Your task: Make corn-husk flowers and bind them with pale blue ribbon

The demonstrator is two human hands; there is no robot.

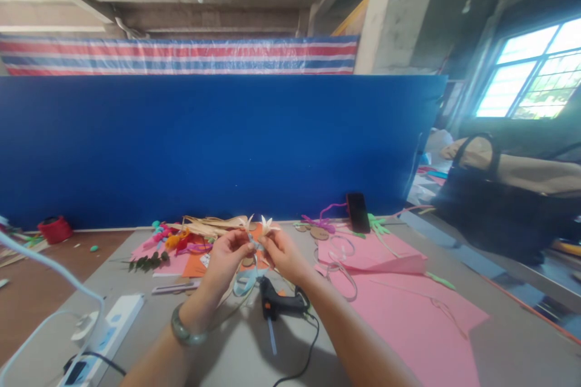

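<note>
My left hand (230, 257) and my right hand (282, 257) are close together above the grey tabletop, fingers pinched on a small craft piece with pale blue ribbon. At its top two cream-white flowers (267, 225) stick up, one beside each hand's fingertips. Loops of light blue ribbon (245, 283) hang below the fingers. Just under my right wrist lies a black glue gun (285, 303) with a clear glue stick in its back end. The exact grip points are partly hidden by my fingers.
A white power strip (113, 329) with cables lies front left, near a utility knife (176, 288). Green leaves (149, 262), dried husks (209, 227) and colourful pieces lie back left. Pink sheets (408, 314) and a phone (358, 213) are right. A blue panel (227, 145) stands behind.
</note>
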